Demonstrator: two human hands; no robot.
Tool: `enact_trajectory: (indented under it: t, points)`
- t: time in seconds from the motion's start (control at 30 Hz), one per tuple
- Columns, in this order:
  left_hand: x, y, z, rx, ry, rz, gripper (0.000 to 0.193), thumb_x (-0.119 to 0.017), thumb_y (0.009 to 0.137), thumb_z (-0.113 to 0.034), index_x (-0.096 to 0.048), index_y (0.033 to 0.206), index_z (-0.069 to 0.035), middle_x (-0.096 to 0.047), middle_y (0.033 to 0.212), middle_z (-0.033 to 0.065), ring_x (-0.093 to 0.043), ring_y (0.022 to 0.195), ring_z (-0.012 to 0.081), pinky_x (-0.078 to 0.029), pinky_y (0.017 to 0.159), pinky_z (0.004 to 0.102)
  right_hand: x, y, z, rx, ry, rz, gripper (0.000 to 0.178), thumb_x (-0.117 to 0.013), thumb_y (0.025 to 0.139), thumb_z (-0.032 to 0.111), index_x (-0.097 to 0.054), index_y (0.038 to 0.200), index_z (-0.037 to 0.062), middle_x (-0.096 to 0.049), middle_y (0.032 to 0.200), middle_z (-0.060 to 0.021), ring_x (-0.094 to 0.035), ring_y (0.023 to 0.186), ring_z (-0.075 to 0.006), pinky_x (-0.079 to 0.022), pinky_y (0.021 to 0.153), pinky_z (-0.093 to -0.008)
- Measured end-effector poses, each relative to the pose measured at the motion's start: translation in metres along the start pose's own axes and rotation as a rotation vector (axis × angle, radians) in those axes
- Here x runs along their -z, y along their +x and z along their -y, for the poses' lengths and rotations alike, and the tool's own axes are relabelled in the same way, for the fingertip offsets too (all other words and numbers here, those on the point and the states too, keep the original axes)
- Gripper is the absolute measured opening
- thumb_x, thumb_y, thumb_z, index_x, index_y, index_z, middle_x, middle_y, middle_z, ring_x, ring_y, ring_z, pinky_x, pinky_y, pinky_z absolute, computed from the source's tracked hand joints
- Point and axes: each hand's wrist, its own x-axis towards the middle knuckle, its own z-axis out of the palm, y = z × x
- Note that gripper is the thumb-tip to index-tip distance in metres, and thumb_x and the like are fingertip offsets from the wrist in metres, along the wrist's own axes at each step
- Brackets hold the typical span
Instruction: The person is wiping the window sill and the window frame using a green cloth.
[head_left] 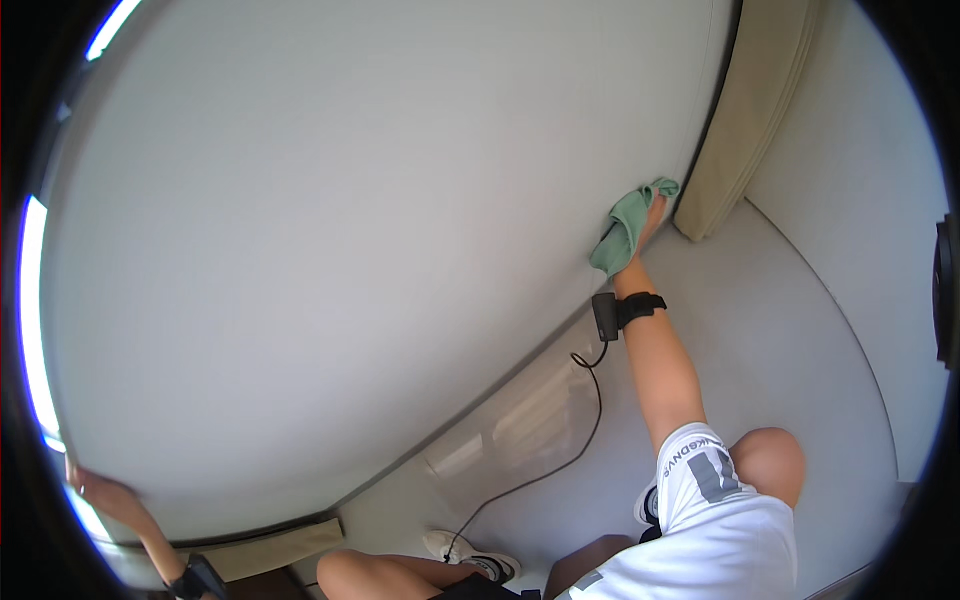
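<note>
Near the far right corner of a large, smooth pale panel (370, 240), my right hand (655, 218) holds a crumpled green cloth (622, 232) against its edge. The cloth covers much of that hand's fingers. Far to the left, my left hand (108, 498) is at the panel's near left edge, beside a bright strip. Its fingers are dim and small near the picture's rim, so their grip cannot be made out. Black straps with small devices are on both wrists; from the right device (605, 316) hangs a black cable (597, 420).
A beige curtain (745, 110) hangs at the far right, and a beige strip (270, 550) lies below the panel at the near left. Bent knees and a light shoe (470, 553) are on the grey floor (800, 350). A shiny translucent sheet (520, 425) borders the panel.
</note>
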Motion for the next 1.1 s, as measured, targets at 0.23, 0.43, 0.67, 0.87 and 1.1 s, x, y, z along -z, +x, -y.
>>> enact_trajectory:
  t: [0.23,0.43,0.67,0.87,1.1]
  points:
    - [-0.048,-0.131,-0.187,-0.293,-0.08,-0.112,0.035,-0.049,0.103,-0.026,-0.06,0.125,-0.001,-0.064,0.118,0.0182,-0.059,0.106,0.0349,-0.044,0.095,0.0447,-0.038,0.043,0.046,0.509,-0.45,-0.186,0.027,-0.047,0.104,0.024,-0.056,0.109,-0.0003,-0.051,0.138,-0.0221,-0.048,0.123,-0.0406,-0.033,0.112,-0.047]
    - [-0.063,-0.193,-0.298,-0.253,-0.082,-0.153,0.035,-0.056,0.099,-0.034,-0.061,0.12,-0.006,-0.064,0.11,0.0128,-0.059,0.103,0.0314,-0.042,0.092,0.044,-0.092,-0.05,0.188,1.024,-0.179,-0.171,0.038,-0.049,0.101,0.035,-0.062,0.123,0.0066,-0.046,0.148,-0.0173,-0.037,0.137,-0.0458,-0.025,0.114,-0.0585]
    - [-0.07,-0.195,-0.324,-0.133,-0.11,-0.108,0.034,-0.06,0.097,-0.035,-0.06,0.121,-0.01,-0.062,0.107,0.0043,-0.055,0.102,0.0246,-0.037,0.099,0.0414,-0.127,-0.169,0.279,1.433,-0.057,0.36,0.026,-0.059,0.086,0.03,-0.068,0.102,0.0113,-0.065,0.109,-0.0067,-0.05,0.124,-0.0299,-0.027,0.114,-0.0531]
    - [-0.071,-0.229,-0.296,-0.128,-0.056,-0.138,0.032,-0.061,0.097,-0.031,-0.059,0.121,-0.01,-0.062,0.106,0.0043,-0.055,0.102,0.0239,-0.037,0.097,0.0406,-0.123,-0.085,0.247,1.6,-0.03,0.219,0.018,-0.058,0.087,0.026,-0.067,0.096,0.0139,-0.064,0.104,-0.0048,-0.052,0.119,-0.0294,-0.033,0.11,-0.0519]
    - [-0.083,-0.221,-0.298,-0.178,-0.006,-0.208,0.034,-0.057,0.097,-0.035,-0.06,0.118,-0.009,-0.062,0.103,0.0107,-0.055,0.101,0.0299,-0.034,0.095,0.0433,-0.12,0.092,0.222,1.476,-0.102,-0.031,0.025,-0.053,0.094,0.026,-0.069,0.08,0.0132,-0.069,0.09,-0.0048,-0.061,0.106,-0.0265,-0.041,0.095,-0.0453]
